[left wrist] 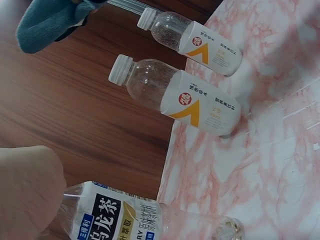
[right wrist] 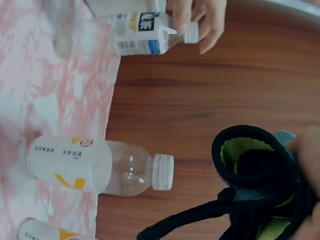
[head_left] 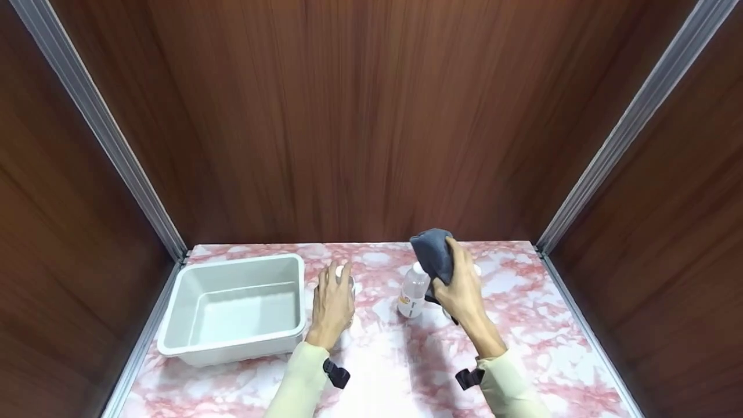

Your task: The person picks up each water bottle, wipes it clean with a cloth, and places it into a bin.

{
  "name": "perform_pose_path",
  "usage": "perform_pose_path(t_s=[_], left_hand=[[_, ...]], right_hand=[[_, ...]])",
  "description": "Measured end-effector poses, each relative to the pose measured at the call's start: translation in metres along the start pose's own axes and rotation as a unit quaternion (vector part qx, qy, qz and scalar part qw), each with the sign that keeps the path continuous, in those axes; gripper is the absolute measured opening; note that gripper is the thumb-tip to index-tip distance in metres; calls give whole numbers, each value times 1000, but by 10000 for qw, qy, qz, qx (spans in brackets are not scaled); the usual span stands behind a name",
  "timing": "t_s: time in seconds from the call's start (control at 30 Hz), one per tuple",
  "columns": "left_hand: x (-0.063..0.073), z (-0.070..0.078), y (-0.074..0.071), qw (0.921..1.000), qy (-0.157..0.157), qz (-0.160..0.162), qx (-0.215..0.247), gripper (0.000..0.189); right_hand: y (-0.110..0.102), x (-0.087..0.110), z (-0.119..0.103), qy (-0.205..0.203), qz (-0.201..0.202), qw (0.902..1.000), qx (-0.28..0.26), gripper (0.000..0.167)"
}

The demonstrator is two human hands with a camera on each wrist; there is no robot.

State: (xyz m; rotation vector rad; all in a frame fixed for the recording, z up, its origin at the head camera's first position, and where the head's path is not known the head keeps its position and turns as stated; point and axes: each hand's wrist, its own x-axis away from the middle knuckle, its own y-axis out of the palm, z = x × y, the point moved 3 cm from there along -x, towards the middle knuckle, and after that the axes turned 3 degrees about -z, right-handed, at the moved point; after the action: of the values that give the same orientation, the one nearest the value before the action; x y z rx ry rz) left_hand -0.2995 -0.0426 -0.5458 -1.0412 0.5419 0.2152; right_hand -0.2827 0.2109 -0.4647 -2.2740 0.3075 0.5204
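One tub [head_left: 244, 350] sits left of the fingers of the left hand [head_left: 334, 305], which flank the neck of the upright tea bottle [left wrist: 132, 215]; whether they grip it cannot be told. The bottle's long axis is vertical, this hand the nearer. Two clear bottles [left wrist: 180, 95], also upright, stand lower than the fingers of the right hand [head_left: 463, 287], which grip the cloth [head_left: 432, 251] at their left.

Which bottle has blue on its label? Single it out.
The tea bottle at the left hand: it has blue and black label patches, while the other two bottles show white labels with orange.
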Motion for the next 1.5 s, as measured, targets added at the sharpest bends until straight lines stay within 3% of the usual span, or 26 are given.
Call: perform_pose_path(t_s=[0.23,0.7,1.0,1.5], left_hand=[[3,-2,5,9996,227,136,-42,60],[12,8,2,9976,532,422,-99,69],[16,14,1,9956,729,546,-209,62],[22,21,1,9948,775,624,-207,45]], right_hand=[[10,-4,-12,22,-217,9997,-129,83],[37,-1,-28,-250,-443,9986,-123,84],[55,7,-31,-279,-645,9974,-152,85],[78,17,-30,-279,-905,9954,-154,85]])
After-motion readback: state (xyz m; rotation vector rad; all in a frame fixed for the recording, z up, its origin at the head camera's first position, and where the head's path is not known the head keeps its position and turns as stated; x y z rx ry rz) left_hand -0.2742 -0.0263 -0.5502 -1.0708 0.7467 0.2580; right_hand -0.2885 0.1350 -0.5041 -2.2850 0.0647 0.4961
